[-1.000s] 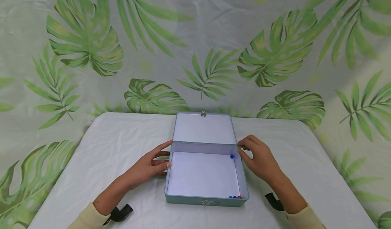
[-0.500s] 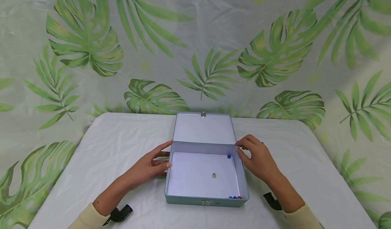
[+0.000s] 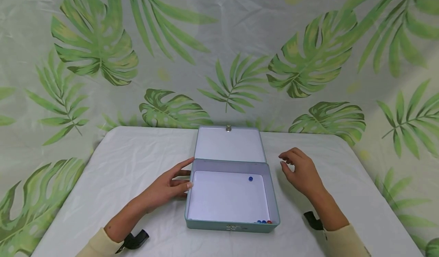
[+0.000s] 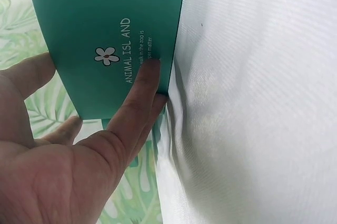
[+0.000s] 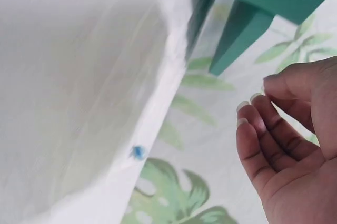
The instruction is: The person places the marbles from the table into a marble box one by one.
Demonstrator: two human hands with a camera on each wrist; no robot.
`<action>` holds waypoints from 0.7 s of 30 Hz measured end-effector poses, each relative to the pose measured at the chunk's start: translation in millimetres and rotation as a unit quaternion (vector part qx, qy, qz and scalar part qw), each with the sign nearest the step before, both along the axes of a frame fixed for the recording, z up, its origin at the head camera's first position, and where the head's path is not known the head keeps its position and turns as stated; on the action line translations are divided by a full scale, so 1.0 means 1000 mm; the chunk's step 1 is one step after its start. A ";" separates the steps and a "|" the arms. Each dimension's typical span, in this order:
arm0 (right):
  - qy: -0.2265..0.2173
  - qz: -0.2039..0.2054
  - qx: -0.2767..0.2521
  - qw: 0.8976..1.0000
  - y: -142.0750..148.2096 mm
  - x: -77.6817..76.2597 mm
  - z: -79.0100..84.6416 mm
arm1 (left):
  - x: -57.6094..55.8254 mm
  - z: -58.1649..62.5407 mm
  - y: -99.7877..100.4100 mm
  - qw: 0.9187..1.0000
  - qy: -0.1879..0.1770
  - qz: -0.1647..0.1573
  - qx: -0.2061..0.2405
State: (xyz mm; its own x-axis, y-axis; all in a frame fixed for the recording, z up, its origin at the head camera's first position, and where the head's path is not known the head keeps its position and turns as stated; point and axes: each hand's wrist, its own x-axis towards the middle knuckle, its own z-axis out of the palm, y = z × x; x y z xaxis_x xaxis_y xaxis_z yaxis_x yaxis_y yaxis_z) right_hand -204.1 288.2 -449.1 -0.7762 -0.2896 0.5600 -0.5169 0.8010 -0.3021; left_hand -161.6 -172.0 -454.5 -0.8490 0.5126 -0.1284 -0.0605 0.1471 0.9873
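Note:
A green tin box (image 3: 233,226) with a white inside stands on the table, its lid (image 3: 229,144) folded back. My left hand (image 3: 168,186) touches the box's left side with spread fingers, thumb at the rim. Printed words and a flower mark that side wall (image 4: 108,29). Off the right side, apart from the box, my right hand (image 3: 303,173) hovers with loosely bent fingers and holds nothing visible. A blue marble (image 3: 250,179) lies in the box towards the back. Blue marbles (image 3: 261,222) and a red marble (image 3: 269,222) sit in its front right corner.
A small blue marble (image 5: 138,152) lies on the white cloth near the table's far edge in the right wrist view. The cloth-covered table (image 3: 137,154) meets a leaf-patterned backdrop (image 3: 236,51). Black wrist devices (image 3: 136,240) are worn on both arms.
A green marble left my right hand and showed mid-box half a second ago; now I cannot see it. The back blue marble rolled left. My right hand moved right, off the box.

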 end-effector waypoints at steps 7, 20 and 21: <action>-0.010 -0.020 0.003 1.000 0.019 -0.007 -0.010 | 0.001 0.000 0.000 1.000 0.000 -0.001 0.002; -0.104 -0.061 0.040 0.992 0.040 -0.011 -0.017 | 0.000 0.000 0.000 1.000 -0.001 -0.001 0.002; -0.113 -0.062 0.046 0.991 0.042 -0.011 -0.017 | 0.000 0.000 0.000 1.000 -0.002 0.000 0.002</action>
